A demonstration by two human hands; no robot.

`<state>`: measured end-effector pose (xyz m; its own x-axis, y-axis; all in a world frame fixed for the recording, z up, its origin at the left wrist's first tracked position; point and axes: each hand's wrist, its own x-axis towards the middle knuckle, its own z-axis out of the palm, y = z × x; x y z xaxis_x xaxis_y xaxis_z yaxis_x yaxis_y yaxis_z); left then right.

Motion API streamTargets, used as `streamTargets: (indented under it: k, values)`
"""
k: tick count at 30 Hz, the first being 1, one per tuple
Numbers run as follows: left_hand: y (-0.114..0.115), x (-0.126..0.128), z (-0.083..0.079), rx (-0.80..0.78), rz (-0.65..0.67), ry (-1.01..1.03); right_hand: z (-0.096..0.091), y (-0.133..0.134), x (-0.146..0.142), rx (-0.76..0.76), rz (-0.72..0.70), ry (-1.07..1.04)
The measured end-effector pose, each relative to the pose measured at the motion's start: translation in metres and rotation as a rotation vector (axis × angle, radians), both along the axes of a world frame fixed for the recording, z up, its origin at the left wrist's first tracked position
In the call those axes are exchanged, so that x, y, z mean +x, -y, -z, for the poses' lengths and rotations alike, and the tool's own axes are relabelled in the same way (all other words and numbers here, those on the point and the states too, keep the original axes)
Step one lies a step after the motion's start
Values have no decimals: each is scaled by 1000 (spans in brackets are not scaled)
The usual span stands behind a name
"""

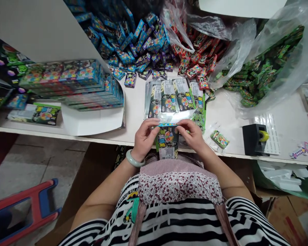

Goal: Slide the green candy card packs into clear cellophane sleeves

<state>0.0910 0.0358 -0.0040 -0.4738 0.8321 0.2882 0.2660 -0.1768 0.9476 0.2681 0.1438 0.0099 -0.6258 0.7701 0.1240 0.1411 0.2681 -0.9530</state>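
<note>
My left hand (pixel 145 137) and my right hand (pixel 192 136) pinch the two upper sides of a black printed carton (pixel 167 136) at the table's front edge. Bright lettering and a round coloured picture cover its face, and the lower end hangs toward my apron. Along its top edge runs a narrow blue strip (pixel 167 124); whether this is a separate small box I cannot tell. Just beyond my fingers lie several flat printed cartons (pixel 168 97) of the same design, partly under shiny clear plastic. Both thumbs face me, and my fingertips behind the carton are hidden.
Heaps of small blue boxes (pixel 125 41), red boxes (pixel 201 51) and bagged green boxes (pixel 264 73) fill the back. Filled cartons (pixel 74 82) are stacked left in a white tray (pixel 92 119). At right are a single green box (pixel 220 139) and a black tape dispenser (pixel 253 140).
</note>
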Motion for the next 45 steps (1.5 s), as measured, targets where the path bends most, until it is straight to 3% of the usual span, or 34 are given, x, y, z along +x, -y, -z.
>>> streamTargets:
  k: [2, 7, 13, 21, 28, 31, 35, 41, 45]
  values:
    - [-6, 1, -5, 15, -6, 54, -8, -9, -1, 45, -45, 3]
    - [-13, -2, -10, 30, 16, 213, -15, -20, -6, -158, -56, -75]
    - [-7, -9, -21, 69, 104, 127, -28, -16, -8, 46, -166, -7]
    - [-18, -10, -34, -27, 68, 114, -40, -21, -23, -192, -165, 77]
    - [-13, -21, -35, 1, 260, 109, -48, -20, -20, -135, -250, 135]
    - [-16, -24, -37, 13, 260, 87, -54, -21, -22, -124, -253, 160]
    - [-18, -25, -39, -1, 298, 66, -60, -21, -24, 24, -270, 193]
    - [-17, -30, -40, -13, 331, 97, -59, -22, -27, -96, -281, 188]
    - [-18, -31, -39, -13, 334, 79, -61, -23, -27, 4, -306, 199]
